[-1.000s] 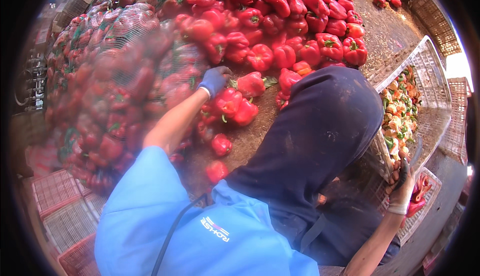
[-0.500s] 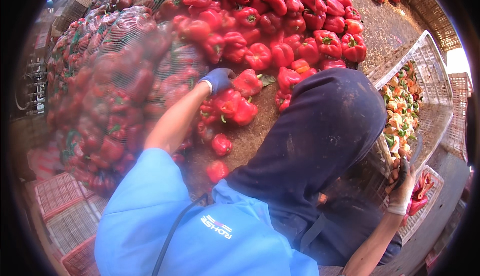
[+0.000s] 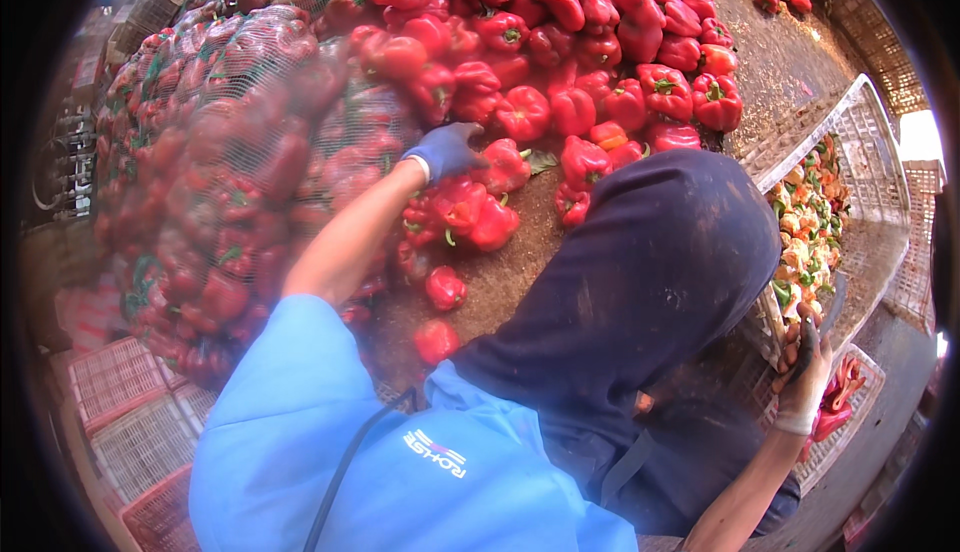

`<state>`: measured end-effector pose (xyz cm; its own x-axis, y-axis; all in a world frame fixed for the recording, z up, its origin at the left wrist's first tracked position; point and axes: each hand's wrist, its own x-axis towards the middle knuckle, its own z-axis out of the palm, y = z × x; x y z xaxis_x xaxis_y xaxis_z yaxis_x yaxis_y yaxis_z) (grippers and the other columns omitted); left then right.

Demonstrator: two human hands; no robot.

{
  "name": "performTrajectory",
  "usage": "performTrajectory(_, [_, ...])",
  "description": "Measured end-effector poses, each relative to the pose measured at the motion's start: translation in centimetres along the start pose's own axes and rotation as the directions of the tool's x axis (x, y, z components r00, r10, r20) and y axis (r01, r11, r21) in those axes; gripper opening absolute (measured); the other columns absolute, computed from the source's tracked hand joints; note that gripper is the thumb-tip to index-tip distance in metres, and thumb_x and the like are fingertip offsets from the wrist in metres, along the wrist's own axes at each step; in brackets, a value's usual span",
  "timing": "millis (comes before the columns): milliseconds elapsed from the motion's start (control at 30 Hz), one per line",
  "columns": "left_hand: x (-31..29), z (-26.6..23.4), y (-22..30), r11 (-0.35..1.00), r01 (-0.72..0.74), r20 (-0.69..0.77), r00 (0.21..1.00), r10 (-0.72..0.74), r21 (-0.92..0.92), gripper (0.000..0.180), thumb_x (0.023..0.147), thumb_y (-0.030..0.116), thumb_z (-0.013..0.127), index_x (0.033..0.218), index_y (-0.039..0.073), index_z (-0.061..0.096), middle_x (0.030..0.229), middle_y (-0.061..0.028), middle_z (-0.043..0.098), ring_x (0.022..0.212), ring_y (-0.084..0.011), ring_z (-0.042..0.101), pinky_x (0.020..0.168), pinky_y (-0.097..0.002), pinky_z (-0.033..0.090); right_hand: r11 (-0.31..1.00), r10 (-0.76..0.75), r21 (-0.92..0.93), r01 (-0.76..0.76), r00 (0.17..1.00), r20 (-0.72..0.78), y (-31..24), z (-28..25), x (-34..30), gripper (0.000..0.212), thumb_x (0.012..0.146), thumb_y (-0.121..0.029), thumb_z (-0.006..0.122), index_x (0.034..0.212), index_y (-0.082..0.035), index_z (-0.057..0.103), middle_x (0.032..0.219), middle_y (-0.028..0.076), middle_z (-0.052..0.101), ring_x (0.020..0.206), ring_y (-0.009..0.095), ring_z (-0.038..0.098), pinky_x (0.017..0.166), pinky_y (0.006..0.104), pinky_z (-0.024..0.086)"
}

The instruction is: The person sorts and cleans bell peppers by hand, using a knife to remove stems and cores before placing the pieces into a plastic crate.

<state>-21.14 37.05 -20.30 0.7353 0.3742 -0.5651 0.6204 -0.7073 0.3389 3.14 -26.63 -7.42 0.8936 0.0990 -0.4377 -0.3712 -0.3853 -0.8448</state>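
Observation:
My left hand (image 3: 447,152), in a blue glove, reaches to the edge of a heap of red bell peppers (image 3: 575,110). Its thumb and fingers are spread apart beside one red bell pepper (image 3: 505,167), and the fingertips are partly hidden against it. More peppers (image 3: 492,224) lie just below that hand. At the right, my right hand (image 3: 808,372), in a soiled glove with dark fingers, is closed around a knife whose thin grey blade (image 3: 838,297) points up; the handle is hidden. It is next to a crate of pepper cores (image 3: 800,242).
Mesh sacks full of peppers (image 3: 230,132) are piled at the left, partly blurred. Plastic crates (image 3: 135,447) stand at the lower left. A white crate (image 3: 868,152) leans over the cores, and a smaller crate (image 3: 838,447) with red pepper pieces (image 3: 835,412) sits below my right hand.
My left hand has turned slightly and opened, its thumb now stretched out and away from the fingers. My right hand stays in about the same place. The whole view has shifted a little.

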Motion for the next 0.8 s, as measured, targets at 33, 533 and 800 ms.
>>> performTrajectory(33, [0.5,0.7,0.1,0.998,-0.056,-0.005,0.998,0.056,0.005,0.089,0.082,0.044,0.084,0.155,0.002,0.054,0.148,-0.0269,0.063,0.137,-0.0382,0.062,0.117,-0.0431,0.048,1.0,0.001,0.012,-0.002,1.0,0.01,0.1,-0.2,0.2,0.038,0.112,-0.025,0.06,0.142,-0.003,0.064,0.079,-0.003,0.059,0.052,0.002,0.045,0.042,0.0207,0.035])
performTrajectory(533, [0.6,6.2,6.3,0.967,-0.194,-0.04,0.978,0.203,0.168,0.066,0.078,0.031,0.077,0.142,0.018,0.065,0.122,-0.0271,0.074,0.114,-0.0443,0.071,0.099,-0.0501,0.058,1.0,-0.023,-0.006,0.023,0.999,0.029,-0.7,0.9,-0.9,0.037,0.112,-0.027,0.06,0.14,-0.004,0.065,0.084,-0.004,0.059,0.056,0.002,0.045,0.045,0.019,0.036])
performTrajectory(800, [-0.4,3.5,5.4,0.978,0.016,-0.069,0.997,-0.031,-0.206,0.074,0.076,0.038,0.088,0.14,0.008,0.064,0.127,-0.0236,0.072,0.118,-0.0383,0.072,0.1,-0.0443,0.057,0.983,0.004,0.185,-0.01,0.999,0.036,2.2,-1.2,0.2,0.038,0.11,-0.023,0.059,0.142,-0.003,0.064,0.085,-0.002,0.063,0.055,0.004,0.048,0.043,0.0206,0.038])
